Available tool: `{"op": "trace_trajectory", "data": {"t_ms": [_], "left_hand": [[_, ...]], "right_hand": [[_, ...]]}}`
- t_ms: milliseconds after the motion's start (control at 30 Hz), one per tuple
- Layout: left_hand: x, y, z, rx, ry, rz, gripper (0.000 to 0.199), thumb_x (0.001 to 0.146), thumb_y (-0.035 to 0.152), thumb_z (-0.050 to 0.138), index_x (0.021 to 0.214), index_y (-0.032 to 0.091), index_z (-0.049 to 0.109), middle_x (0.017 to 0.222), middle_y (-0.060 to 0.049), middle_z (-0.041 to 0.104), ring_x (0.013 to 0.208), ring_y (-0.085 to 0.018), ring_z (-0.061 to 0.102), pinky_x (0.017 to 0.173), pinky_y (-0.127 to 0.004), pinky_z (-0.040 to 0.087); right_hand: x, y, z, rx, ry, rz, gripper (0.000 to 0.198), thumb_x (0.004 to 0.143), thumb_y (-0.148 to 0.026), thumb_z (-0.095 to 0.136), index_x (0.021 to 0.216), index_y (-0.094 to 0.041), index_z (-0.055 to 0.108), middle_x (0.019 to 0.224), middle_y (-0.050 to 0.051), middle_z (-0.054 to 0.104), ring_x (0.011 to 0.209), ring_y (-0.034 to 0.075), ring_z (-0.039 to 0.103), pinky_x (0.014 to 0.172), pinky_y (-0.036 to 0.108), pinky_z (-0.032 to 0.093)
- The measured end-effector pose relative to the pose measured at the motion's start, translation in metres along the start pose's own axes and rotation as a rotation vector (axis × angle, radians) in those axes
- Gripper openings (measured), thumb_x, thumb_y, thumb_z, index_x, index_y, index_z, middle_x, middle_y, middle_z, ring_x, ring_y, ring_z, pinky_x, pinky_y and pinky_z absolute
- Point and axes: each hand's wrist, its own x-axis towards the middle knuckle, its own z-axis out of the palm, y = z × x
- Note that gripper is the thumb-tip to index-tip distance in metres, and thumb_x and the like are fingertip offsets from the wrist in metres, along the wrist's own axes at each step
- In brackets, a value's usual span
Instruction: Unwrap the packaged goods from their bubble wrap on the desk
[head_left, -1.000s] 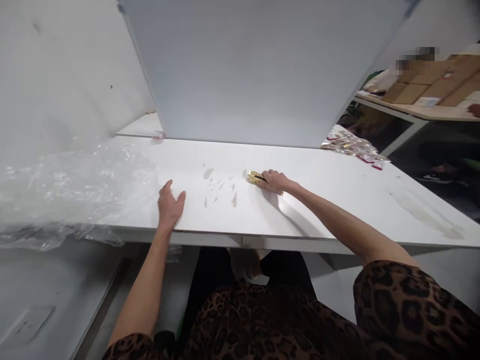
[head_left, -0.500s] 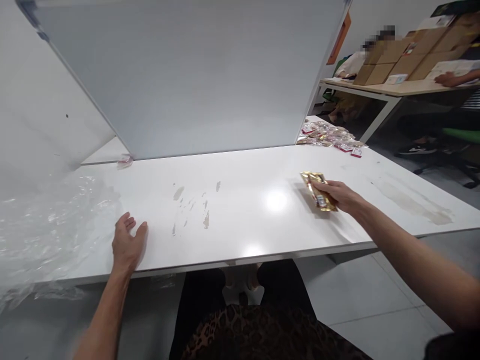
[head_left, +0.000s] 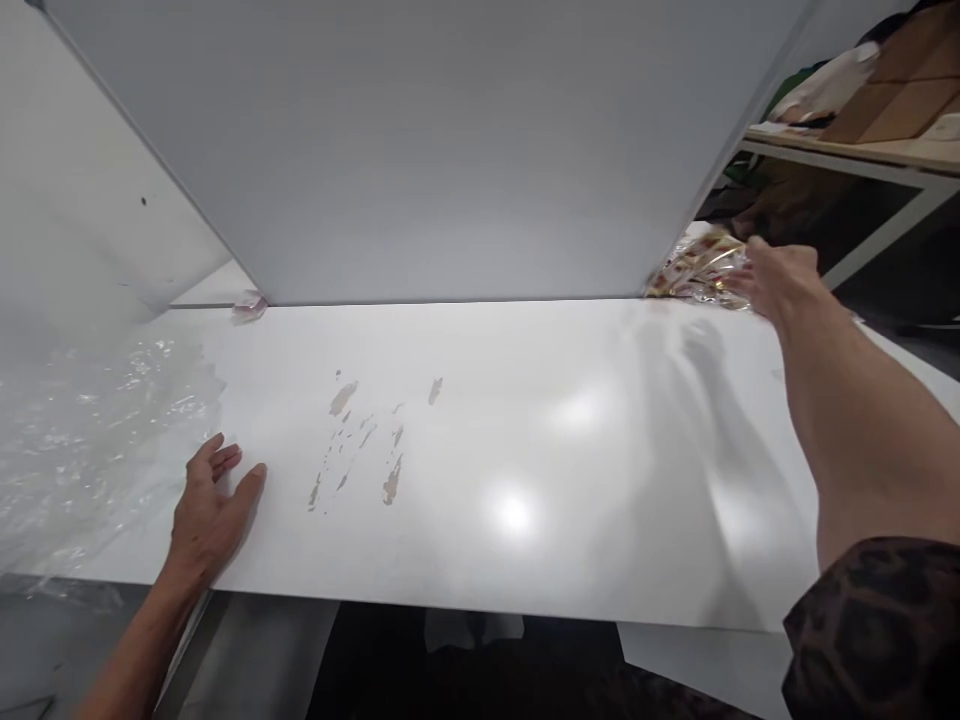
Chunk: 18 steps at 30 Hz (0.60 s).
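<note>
My left hand [head_left: 206,515] rests on the white table near its front edge, fingers loosely apart and thumb spread, holding nothing. Beside it on the left lies a heap of clear plastic bags [head_left: 97,430]. My right hand [head_left: 784,275] reaches far out to the back right, over a pile of small clear-wrapped packets [head_left: 701,270]. Its fingers are blurred and partly hidden against the pile. Gold and red glints show by the fingertips, but whether a gold foil packet is still in the hand I cannot make out.
A large grey-white board [head_left: 420,150] stands upright along the back of the table [head_left: 480,400]. A small pinkish clear packet [head_left: 249,306] lies at the board's lower left corner. Behind on the right, cardboard boxes [head_left: 911,85] stand on another table, near a person's pale sleeve.
My right hand has moved from mid-table to the packet pile at the back right, carrying the gold foil packet that way. My left hand stays on the table; the view has shifted.
</note>
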Motion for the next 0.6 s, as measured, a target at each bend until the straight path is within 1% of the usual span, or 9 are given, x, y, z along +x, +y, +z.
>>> {"op": "trace_trajectory", "data": {"t_ms": [67,100,167,233,267,367,467,567,600], "left_hand": [[0.0,-0.001,0.001,-0.014,0.004,0.013,0.083,0.075,0.06,0.069,0.151,0.047,0.037,0.148,-0.003,0.061,0.144,-0.034,0.057,0.108,-0.061,0.057],[0.0,-0.003,0.001,-0.017,0.004,0.02,0.083,0.076,0.059,0.069,0.151,0.047,0.037,0.148,-0.003,0.061,0.144,-0.033,0.056,0.108,-0.061,0.057],[0.002,-0.007,0.003,-0.024,-0.007,0.028,0.082,0.079,0.058,0.07,0.153,0.043,0.037,0.149,-0.005,0.061,0.144,-0.034,0.056,0.11,-0.062,0.055],[0.005,-0.013,0.005,-0.047,-0.011,0.045,0.082,0.08,0.056,0.07,0.154,0.036,0.039,0.147,-0.009,0.061,0.143,-0.037,0.056,0.114,-0.064,0.051],[0.007,-0.015,0.006,-0.067,-0.007,0.063,0.082,0.081,0.056,0.07,0.154,0.033,0.039,0.147,-0.01,0.061,0.142,-0.039,0.056,0.115,-0.065,0.049],[0.007,-0.017,0.011,-0.115,0.008,0.13,0.076,0.084,0.053,0.069,0.151,0.03,0.042,0.144,-0.011,0.061,0.137,-0.04,0.059,0.114,-0.068,0.048],[0.002,-0.012,0.015,-0.144,-0.016,0.158,0.068,0.09,0.044,0.068,0.15,0.024,0.045,0.148,-0.017,0.057,0.136,-0.038,0.059,0.118,-0.063,0.046],[0.0,-0.007,0.017,-0.154,-0.067,0.132,0.064,0.094,0.027,0.061,0.152,0.006,0.043,0.151,-0.027,0.051,0.138,-0.036,0.058,0.121,-0.054,0.043],[0.0,-0.006,0.018,-0.149,-0.068,0.125,0.062,0.095,0.026,0.061,0.151,0.005,0.046,0.152,-0.027,0.051,0.137,-0.035,0.059,0.121,-0.052,0.044]], "right_hand": [[-0.019,0.015,0.016,0.184,0.089,0.144,0.026,0.095,-0.037,0.063,0.078,-0.027,0.046,0.078,0.001,0.046,0.073,0.017,0.054,0.078,0.043,0.05],[-0.035,0.025,0.023,0.242,0.082,0.188,0.024,0.091,-0.03,0.067,0.078,-0.026,0.048,0.079,0.001,0.049,0.072,0.016,0.055,0.077,0.041,0.05],[-0.076,0.043,0.034,0.246,0.02,0.199,0.017,0.082,-0.024,0.073,0.08,-0.023,0.056,0.082,0.004,0.057,0.072,0.018,0.058,0.07,0.038,0.049],[-0.122,0.053,0.042,0.235,-0.056,0.192,0.013,0.078,-0.027,0.074,0.084,-0.023,0.063,0.087,0.008,0.065,0.072,0.019,0.059,0.064,0.036,0.047],[-0.144,0.054,0.046,0.223,-0.111,0.178,0.012,0.077,-0.029,0.073,0.085,-0.024,0.065,0.091,0.01,0.068,0.073,0.02,0.06,0.064,0.036,0.048],[-0.206,0.043,0.058,0.206,-0.261,0.111,0.015,0.078,-0.037,0.072,0.089,-0.028,0.069,0.1,0.012,0.073,0.079,0.024,0.064,0.067,0.038,0.051],[-0.258,0.019,0.078,0.182,-0.467,0.038,0.018,0.079,-0.046,0.073,0.092,-0.035,0.071,0.104,0.01,0.074,0.086,0.028,0.069,0.072,0.043,0.056],[-0.306,-0.009,0.112,0.099,-0.686,-0.106,0.021,0.079,-0.053,0.073,0.095,-0.039,0.072,0.098,0.008,0.075,0.091,0.033,0.071,0.081,0.049,0.059],[-0.323,-0.02,0.124,0.066,-0.754,-0.176,0.023,0.079,-0.054,0.072,0.096,-0.039,0.072,0.095,0.008,0.075,0.091,0.034,0.071,0.082,0.05,0.06]]}}
